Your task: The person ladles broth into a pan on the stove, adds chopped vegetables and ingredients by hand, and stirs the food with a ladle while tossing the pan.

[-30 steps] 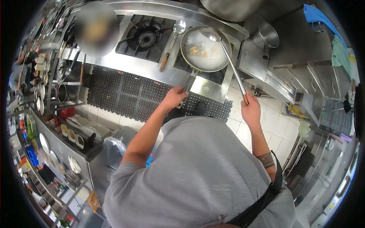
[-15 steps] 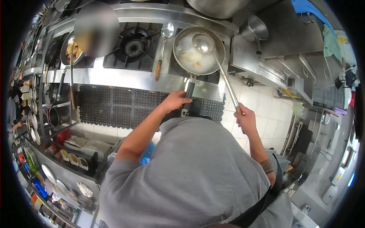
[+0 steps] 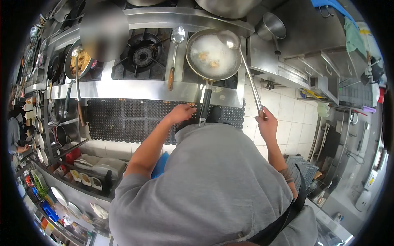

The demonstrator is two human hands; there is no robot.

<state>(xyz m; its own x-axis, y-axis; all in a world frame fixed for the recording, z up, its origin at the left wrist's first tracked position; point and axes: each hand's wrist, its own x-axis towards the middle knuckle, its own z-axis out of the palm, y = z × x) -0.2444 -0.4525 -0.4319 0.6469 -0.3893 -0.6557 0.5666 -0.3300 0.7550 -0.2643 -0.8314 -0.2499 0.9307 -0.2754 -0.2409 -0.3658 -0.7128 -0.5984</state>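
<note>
My right hand [image 3: 267, 122] is closed round the handle end of a long metal ladle [image 3: 251, 78]. The ladle's bowl rests over the far right rim of a frying pan [image 3: 213, 78] on the stove. Steaming, bubbling pale liquid [image 3: 213, 47] fills the pan, with a few golden-brown pieces [image 3: 204, 56] in it. My left hand [image 3: 182, 113] is just left of the pan's black handle [image 3: 206, 102], apart from it, with loosely bent fingers and nothing visible in them. A slotted-looking spoon with a wooden handle [image 3: 171, 78] lies left of the pan.
A black burner [image 3: 143, 55] sits left of the spoon. Further left, a second pan holds browned food [image 3: 80, 63] and a utensil. A metal pot [image 3: 271, 26] stands right of the stove. A black rubber mat [image 3: 127, 119] covers the floor. Another person's hand [image 3: 24, 148] shows at far left.
My left hand has let go of the pan handle and moved slightly left. The ladle's bowl has shifted from the pan's middle to its far right rim.
</note>
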